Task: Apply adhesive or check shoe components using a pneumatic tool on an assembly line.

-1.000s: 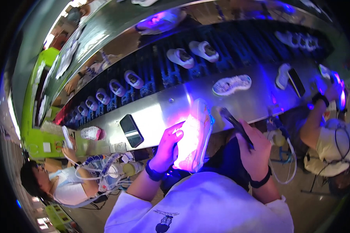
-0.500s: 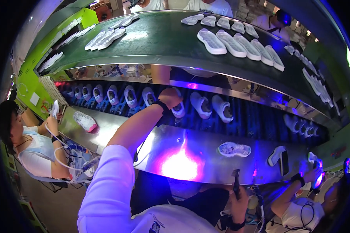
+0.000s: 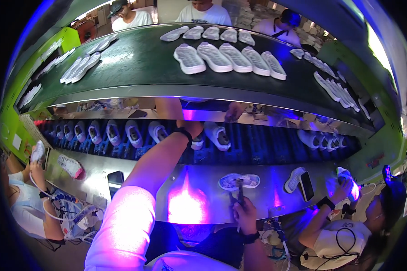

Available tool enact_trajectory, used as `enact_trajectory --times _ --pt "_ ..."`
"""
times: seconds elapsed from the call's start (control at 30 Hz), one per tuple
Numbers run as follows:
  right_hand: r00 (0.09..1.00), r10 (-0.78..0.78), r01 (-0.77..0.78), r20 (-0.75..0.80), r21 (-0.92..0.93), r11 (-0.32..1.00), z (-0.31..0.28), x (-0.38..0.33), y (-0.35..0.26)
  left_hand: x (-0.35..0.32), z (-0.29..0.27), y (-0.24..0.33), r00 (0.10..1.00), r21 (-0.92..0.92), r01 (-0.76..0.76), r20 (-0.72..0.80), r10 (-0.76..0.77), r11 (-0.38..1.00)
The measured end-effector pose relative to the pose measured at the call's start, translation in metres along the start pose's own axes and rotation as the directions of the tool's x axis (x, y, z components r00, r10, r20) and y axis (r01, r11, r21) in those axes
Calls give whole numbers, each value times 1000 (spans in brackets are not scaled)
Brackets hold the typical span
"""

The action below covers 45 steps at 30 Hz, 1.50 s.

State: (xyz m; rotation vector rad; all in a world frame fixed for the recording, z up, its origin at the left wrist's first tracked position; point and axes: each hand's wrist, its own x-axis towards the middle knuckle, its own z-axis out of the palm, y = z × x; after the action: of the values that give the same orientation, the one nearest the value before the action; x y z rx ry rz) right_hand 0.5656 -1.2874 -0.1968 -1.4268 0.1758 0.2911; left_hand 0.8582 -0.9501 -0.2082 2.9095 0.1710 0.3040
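Note:
My left hand (image 3: 191, 128) reaches across to the dark blue roller conveyor and is closed over the far end of a white shoe (image 3: 197, 144). The hand and wrist cover most of that shoe, and the fingertips are hidden. Just to its right stands another white shoe (image 3: 218, 137), heel toward me. My right hand (image 3: 245, 215), above the bench's near edge, grips a narrow dark hand tool (image 3: 240, 192) with a metallic head pointing away from me. Behind the tool's head lies a pale sole-shaped piece (image 3: 226, 181) on the metal bench.
White shoes (image 3: 112, 133) line the conveyor on the left, more (image 3: 321, 140) on the right. Soles (image 3: 230, 58) lie on the green upper belt (image 3: 135, 72). The steel bench (image 3: 135, 169) holds two phones (image 3: 306, 186). Co-workers sit left and right (image 3: 339, 235); others stand beyond.
The view has swung to the right. My left hand has shifted along the row to the shoe on the right. My right hand has risen with the tool, toward the sole-shaped piece.

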Motion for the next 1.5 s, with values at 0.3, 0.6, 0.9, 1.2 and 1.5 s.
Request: enact_trajectory --times 0.3,0.6,0.9,1.2,1.5 --pt "996 -58 54 67 67 996 -19 -1 11 -18 -44 18 925 -18 169 348 -152 985" --pt "998 -67 69 19 -65 996 -29 6 28 -1 0 89 992 142 -119 66 110 983" --pt "994 -108 108 -34 -1 994 -23 7 29 -13 -1 112 957 -96 135 270 -105 986" --pt "992 -117 113 -50 -74 991 -37 9 32 -249 -119 37 853 -121 -385 331 402 915" --pt "994 -106 105 -23 -61 993 -24 -7 6 -337 -134 3 906 -78 -195 366 210 978"
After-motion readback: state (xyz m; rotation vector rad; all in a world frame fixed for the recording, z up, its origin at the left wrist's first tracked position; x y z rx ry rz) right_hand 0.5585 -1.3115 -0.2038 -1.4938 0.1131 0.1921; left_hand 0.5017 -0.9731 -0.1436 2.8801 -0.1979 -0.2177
